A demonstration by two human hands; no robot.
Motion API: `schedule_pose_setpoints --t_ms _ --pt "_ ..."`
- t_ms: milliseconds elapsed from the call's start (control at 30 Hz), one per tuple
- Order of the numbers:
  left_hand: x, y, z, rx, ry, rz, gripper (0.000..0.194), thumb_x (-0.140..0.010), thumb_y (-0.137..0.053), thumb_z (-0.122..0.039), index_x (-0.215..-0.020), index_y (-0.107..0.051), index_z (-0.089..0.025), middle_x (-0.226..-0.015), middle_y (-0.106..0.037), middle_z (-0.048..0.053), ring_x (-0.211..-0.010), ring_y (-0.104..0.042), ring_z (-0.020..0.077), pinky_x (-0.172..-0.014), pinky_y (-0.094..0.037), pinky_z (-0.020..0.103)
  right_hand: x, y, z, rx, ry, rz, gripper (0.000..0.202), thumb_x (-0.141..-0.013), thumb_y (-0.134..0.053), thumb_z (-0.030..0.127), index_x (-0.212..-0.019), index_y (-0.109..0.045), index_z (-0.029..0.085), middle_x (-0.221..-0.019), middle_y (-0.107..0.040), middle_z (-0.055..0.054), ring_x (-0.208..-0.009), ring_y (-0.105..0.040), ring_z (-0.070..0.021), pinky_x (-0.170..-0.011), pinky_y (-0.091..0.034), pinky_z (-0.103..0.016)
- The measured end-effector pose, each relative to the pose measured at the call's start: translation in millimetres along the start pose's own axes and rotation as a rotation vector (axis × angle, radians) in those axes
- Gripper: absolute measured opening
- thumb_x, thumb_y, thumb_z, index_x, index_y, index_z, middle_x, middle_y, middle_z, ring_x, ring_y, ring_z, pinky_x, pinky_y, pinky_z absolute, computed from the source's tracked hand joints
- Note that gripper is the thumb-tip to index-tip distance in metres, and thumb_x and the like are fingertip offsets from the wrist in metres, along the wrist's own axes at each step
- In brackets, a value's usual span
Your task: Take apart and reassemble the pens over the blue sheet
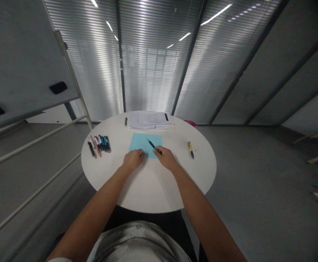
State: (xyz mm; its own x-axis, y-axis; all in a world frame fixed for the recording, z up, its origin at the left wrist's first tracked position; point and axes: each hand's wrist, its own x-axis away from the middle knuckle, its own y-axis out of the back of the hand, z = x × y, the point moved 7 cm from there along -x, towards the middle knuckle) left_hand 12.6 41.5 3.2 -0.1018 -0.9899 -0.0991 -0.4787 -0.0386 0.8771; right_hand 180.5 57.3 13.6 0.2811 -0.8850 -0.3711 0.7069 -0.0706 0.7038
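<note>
Over a light blue sheet of paper [137,142] on the table, my right hand [166,157] is closed on a dark pen with a green band [154,146]. The pen points up and to the left, and a thin bare tip sticks out of its far end. My left hand [133,159] rests at the sheet's lower left edge, its fingers pinched on a small dark piece [142,154] that looks like a pen part. Most of that piece is hidden by the fingers. The two hands are apart.
On the round white table [153,189], several pens [103,143] lie in a row at the left. A yellow and black pen [191,150] lies at the right. Printed papers [148,120] and a small dark pen [126,121] lie at the back. A whiteboard frame [74,80] stands left.
</note>
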Motion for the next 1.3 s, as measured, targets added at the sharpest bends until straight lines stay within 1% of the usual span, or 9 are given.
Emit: schedule_pose_setpoints --t_ms 167,233,333,467,633,733,900,1100,1300 --pt "-3 9.7 -4 0.237 -0.151 -0.153 0.024 -0.086 -0.05 -0.034 -0.094 -0.067 -0.019 -0.096 -0.066 0.008 -0.085 -0.059 0.017 -0.081 -0.045 0.028 0 -2 0 0.007 0.01 0.01 0.031 -0.089 -0.044 0.045 -0.074 -0.054 0.02 -0.062 -0.049 0.003 -0.058 -0.042 -0.012 -0.057 -0.03 -0.023" --pt "-3 11.9 -3 0.318 -0.168 -0.188 0.022 -0.085 -0.052 -0.033 -0.091 -0.067 -0.018 -0.094 -0.065 0.008 -0.08 -0.059 0.0156 -0.078 -0.046 0.028 0 -2 0 -0.001 0.016 0.013 0.031 -0.089 -0.044 0.045 -0.074 -0.054 0.02 -0.062 -0.048 0.003 -0.057 -0.042 -0.0118 -0.056 -0.029 -0.023" --pt "-5 6.9 4 0.512 -0.103 -0.153 0.023 -0.083 -0.054 -0.037 -0.089 -0.065 -0.017 -0.084 -0.065 0.005 -0.061 -0.055 0.0115 -0.064 -0.045 0.025 0 -2 0 -0.01 0.021 0.017 0.03 -0.089 -0.044 0.044 -0.074 -0.055 0.02 -0.062 -0.048 0.003 -0.057 -0.042 -0.0116 -0.055 -0.028 -0.023" --pt "-9 1.8 9 0.837 -0.023 -0.126 0.025 -0.082 -0.054 -0.038 -0.093 -0.061 -0.016 -0.076 -0.061 0.001 -0.042 -0.045 0.0052 -0.045 -0.036 0.021 1 -3 1 -0.014 0.019 0.029 0.029 -0.088 -0.045 0.043 -0.074 -0.056 0.02 -0.061 -0.049 0.004 -0.057 -0.042 -0.0114 -0.055 -0.028 -0.023" --pt "-9 2.3 16 1.225 0.197 -0.096 0.028 -0.08 -0.056 -0.03 -0.102 -0.061 -0.014 -0.075 -0.054 0.0 -0.038 -0.039 0.002 -0.037 -0.024 0.019 2 -4 1 -0.01 0.016 0.039 0.029 -0.088 -0.045 0.042 -0.073 -0.056 0.02 -0.06 -0.049 0.004 -0.055 -0.04 -0.0113 -0.054 -0.028 -0.023" --pt "-7 4.4 17 1.389 0.243 -0.064 0.031 -0.078 -0.06 -0.029 -0.104 -0.063 -0.013 -0.077 -0.054 0.001 -0.042 -0.04 0.0015 -0.037 -0.023 0.018 1 -5 0 -0.012 0.02 0.041 0.028 -0.088 -0.046 0.042 -0.073 -0.056 0.02 -0.059 -0.048 0.004 -0.055 -0.041 -0.0113 -0.054 -0.028 -0.023" --pt "-8 3.6 19 1.549 0.251 -0.062 0.026 -0.073 -0.064 -0.023 -0.097 -0.061 -0.014 -0.072 -0.052 -0.001 -0.045 -0.042 0.0024 -0.037 -0.024 0.016 2 -4 0 -0.012 0.008 0.05 0.026 -0.086 -0.047 0.04 -0.074 -0.057 0.019 -0.061 -0.05 0.003 -0.056 -0.042 -0.0111 -0.056 -0.03 -0.023" --pt "-10 0.6 18 1.698 0.312 0.012 0.017 -0.071 -0.063 -0.016 -0.087 -0.06 -0.01 -0.068 -0.052 0.0 -0.045 -0.037 0.0021 -0.035 -0.024 0.015 3 -4 1 -0.01 0.02 0.056 0.025 -0.086 -0.048 0.04 -0.075 -0.059 0.019 -0.062 -0.051 0.003 -0.057 -0.043 -0.0109 -0.057 -0.03 -0.022" --pt "-9 5.7 16 1.675 0.293 -0.001 0.019 -0.069 -0.063 -0.01 -0.088 -0.06 -0.011 -0.069 -0.054 0.0 -0.046 -0.04 0.0022 -0.037 -0.029 0.014 2 -5 2 -0.024 0.021 0.055 0.024 -0.085 -0.049 0.039 -0.073 -0.058 0.019 -0.061 -0.051 0.003 -0.057 -0.042 -0.0111 -0.056 -0.03 -0.023"
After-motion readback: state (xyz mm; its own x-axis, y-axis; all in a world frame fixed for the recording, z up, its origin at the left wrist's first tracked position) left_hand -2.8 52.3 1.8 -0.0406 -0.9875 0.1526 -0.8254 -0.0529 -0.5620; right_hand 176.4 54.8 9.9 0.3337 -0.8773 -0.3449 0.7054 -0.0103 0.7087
